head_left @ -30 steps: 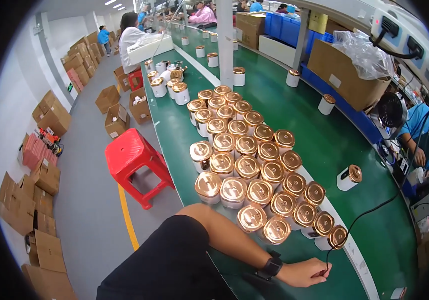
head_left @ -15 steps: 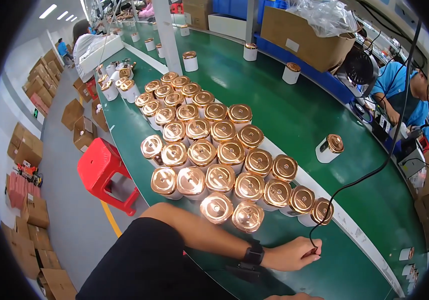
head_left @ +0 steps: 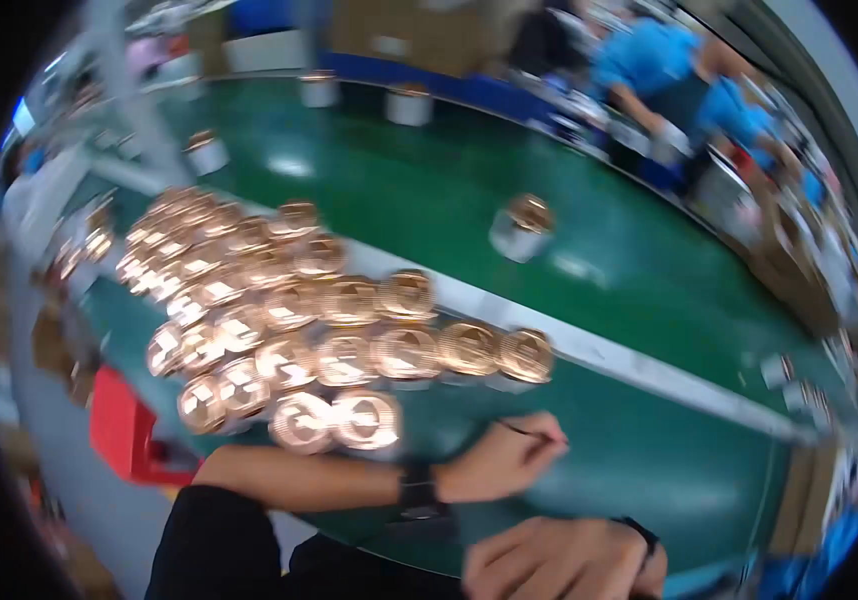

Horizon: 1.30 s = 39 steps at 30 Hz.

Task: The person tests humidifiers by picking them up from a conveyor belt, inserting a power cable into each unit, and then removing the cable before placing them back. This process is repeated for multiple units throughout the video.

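Note:
My left hand, with a dark watch on its wrist, is closed above the green work surface. A short dark strand shows at its fingers; what they hold is blurred. Near the lower edge, my right hand has its fingers bent and apart, smeared by motion, with nothing visible in them. Left of my hands stand many white cylindrical containers with shiny copper-coloured tops, packed in rows; the nearest copper-topped container is just beyond my left forearm.
A pale rail divides the green surface. Beyond it stands a single copper-topped container, with others farther off. A red stool stands at the left. A person in blue works across the table.
The view has swung right, so the containers appear farther left. My right hand has come up into view. The long black cord that ran to my left hand is no longer clearly seen.

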Available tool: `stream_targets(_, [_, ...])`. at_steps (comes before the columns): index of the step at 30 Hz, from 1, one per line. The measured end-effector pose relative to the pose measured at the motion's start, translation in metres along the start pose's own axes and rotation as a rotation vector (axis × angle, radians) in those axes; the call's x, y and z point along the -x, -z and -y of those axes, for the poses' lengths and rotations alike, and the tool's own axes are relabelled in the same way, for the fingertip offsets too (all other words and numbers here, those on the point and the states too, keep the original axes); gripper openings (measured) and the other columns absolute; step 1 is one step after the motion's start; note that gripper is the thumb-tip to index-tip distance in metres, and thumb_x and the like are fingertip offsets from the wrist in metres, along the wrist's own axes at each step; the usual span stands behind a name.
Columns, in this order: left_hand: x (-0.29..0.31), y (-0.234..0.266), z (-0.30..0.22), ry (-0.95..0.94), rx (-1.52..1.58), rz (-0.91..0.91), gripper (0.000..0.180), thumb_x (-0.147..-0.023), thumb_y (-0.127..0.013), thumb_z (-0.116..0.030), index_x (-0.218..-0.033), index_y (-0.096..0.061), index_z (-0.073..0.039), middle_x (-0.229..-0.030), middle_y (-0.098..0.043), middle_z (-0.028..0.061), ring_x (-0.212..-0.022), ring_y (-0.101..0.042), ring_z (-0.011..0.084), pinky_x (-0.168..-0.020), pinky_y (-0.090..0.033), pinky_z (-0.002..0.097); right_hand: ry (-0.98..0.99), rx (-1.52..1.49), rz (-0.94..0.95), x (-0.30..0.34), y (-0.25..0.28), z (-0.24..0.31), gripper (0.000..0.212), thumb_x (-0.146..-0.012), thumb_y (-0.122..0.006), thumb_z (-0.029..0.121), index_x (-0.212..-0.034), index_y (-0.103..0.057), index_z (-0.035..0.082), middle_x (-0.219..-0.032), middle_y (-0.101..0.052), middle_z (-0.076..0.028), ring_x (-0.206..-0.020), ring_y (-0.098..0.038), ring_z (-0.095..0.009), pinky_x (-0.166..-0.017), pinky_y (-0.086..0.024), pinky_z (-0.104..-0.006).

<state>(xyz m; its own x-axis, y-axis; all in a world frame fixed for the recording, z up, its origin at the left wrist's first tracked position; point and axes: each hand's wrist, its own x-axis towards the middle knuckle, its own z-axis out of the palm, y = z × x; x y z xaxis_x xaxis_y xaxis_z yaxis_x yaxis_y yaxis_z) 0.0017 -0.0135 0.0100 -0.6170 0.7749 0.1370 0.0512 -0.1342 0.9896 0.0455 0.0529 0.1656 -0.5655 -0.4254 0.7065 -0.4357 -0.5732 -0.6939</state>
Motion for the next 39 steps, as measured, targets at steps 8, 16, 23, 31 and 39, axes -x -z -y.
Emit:
stream_targets(8, [0.004, -0.007, 0.007, -0.165, -0.012, 0.036, 0.011, -0.093, -0.061, -0.009, -0.093, -0.052, -0.002, -0.07, -0.054, 0.0111, -0.06, -0.051, 0.0207, -0.056, -0.042, 0.0321, 0.086, -0.453, -0.123, 0.007, -0.054, -0.015, 0.048, -0.091, -0.061, 0.049, -0.07, -0.064, 0.007, -0.074, -0.062, -0.012, -0.058, -0.053, -0.025, -0.057, -0.044, -0.0403])
stream_targets(16, [-0.006, -0.009, 0.004, -0.129, -0.021, 0.045, 0.014, -0.094, -0.062, -0.012, -0.094, -0.053, -0.002, -0.065, -0.05, 0.0047, -0.057, -0.047, 0.0114, -0.052, -0.039, 0.03, 0.075, -0.675, -0.089, 0.012, -0.058, -0.022, 0.046, -0.091, -0.063, 0.046, -0.074, -0.066, 0.003, -0.079, -0.063, -0.015, -0.065, -0.059, -0.029, -0.061, -0.046, -0.0427])
stream_targets(23, [-0.005, -0.005, 0.008, -0.081, -0.088, 0.036, 0.012, -0.095, -0.064, -0.01, -0.1, -0.058, -0.001, -0.071, -0.058, 0.0008, -0.06, -0.054, 0.005, -0.05, -0.04, 0.022, 0.084, -0.358, 0.062, 0.007, -0.016, -0.011, 0.048, -0.091, -0.064, 0.048, -0.076, -0.065, 0.003, -0.079, -0.06, -0.015, -0.064, -0.056, -0.031, -0.057, -0.041, -0.0394])
stream_targets(31, [-0.004, -0.009, -0.007, 0.139, 0.038, 0.124, 0.011, -0.095, -0.063, -0.006, -0.101, -0.057, 0.002, -0.074, -0.061, 0.0028, -0.062, -0.057, 0.0059, -0.052, -0.043, 0.0215, 0.091, -0.009, 0.148, 0.011, 0.012, 0.033, 0.045, -0.088, -0.068, 0.048, -0.073, -0.064, 0.006, -0.074, -0.055, -0.012, -0.064, -0.055, -0.031, -0.055, -0.038, -0.0396])
stream_targets(39, [-0.005, -0.004, 0.001, 0.105, -0.009, 0.114, 0.012, -0.094, -0.063, -0.005, -0.099, -0.056, 0.004, -0.074, -0.061, 0.003, -0.061, -0.057, 0.006, -0.052, -0.043, 0.0214, 0.015, 0.03, 0.301, 0.017, 0.023, 0.018, 0.039, -0.09, -0.067, 0.043, -0.078, -0.065, 0.006, -0.077, -0.058, -0.012, -0.07, -0.058, -0.03, -0.059, -0.039, -0.0383])
